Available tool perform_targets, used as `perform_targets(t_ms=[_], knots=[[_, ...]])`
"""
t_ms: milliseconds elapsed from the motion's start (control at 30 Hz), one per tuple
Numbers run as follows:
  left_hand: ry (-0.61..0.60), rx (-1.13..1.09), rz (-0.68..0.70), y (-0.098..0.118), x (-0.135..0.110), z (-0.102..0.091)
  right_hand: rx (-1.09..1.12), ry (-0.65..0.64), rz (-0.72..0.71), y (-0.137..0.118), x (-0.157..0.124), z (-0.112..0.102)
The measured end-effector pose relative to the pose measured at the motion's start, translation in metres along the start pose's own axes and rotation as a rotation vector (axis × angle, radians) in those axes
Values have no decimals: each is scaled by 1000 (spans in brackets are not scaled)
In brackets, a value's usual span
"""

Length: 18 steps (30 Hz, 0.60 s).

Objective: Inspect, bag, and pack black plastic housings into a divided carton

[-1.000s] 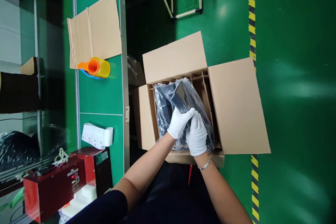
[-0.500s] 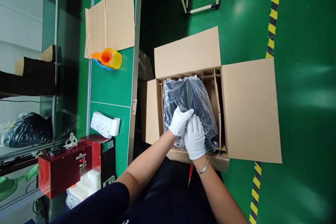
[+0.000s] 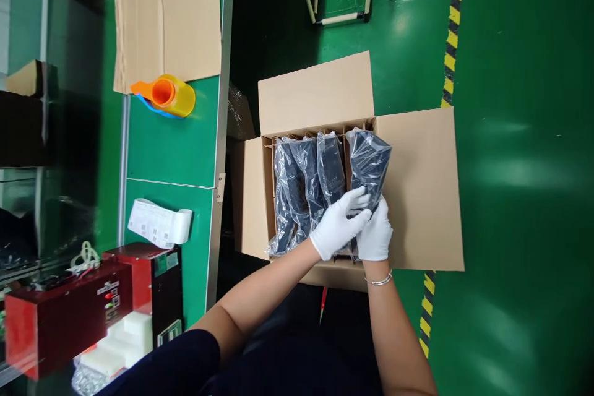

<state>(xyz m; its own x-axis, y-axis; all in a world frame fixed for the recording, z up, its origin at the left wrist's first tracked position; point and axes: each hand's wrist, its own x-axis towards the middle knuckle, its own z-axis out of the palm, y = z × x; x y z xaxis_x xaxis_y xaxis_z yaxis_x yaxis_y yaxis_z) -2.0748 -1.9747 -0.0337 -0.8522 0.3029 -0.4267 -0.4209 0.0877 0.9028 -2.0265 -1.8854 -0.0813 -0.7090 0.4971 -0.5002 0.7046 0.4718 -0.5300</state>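
Observation:
An opened cardboard box [image 3: 314, 94] stands in front of me with thin cardboard dividers inside. Several dark items in clear plastic bags [image 3: 331, 167] are slotted upright in it, side by side. Over the box's right end, a further bagged dark item [image 3: 369, 158] is held tilted between my two white-gloved hands. My left hand [image 3: 341, 223] closes on its near left side, thumb and fingers about the plastic. My right hand [image 3: 375, 232] grips its near right end, with the fingers partly hidden behind the bag. What the dark items are cannot be made out through the plastic.
On the green table to the left lie a flat cardboard sheet [image 3: 188, 18], a yellow and orange bottle [image 3: 179, 96], a roll of labels [image 3: 160, 223] and a red machine [image 3: 69, 309]. A pipe frame [image 3: 343, 18] stands beyond the box. Striped tape [image 3: 452, 43] runs along the green floor.
The bagged item that lay flat across the box is now turned up on its edge and moved right, uncovering the other bagged items. Both hands moved right with it. The view has shifted slightly right.

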Motion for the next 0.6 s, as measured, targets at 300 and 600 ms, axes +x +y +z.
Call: perform_targets(t_ms=[300,600], knots=[[84,437,182,-17,14,-46,168,302,12,29,1,-25],[-168,332,64,-30,-4,-30,525,263,-94,23,-1,-60]])
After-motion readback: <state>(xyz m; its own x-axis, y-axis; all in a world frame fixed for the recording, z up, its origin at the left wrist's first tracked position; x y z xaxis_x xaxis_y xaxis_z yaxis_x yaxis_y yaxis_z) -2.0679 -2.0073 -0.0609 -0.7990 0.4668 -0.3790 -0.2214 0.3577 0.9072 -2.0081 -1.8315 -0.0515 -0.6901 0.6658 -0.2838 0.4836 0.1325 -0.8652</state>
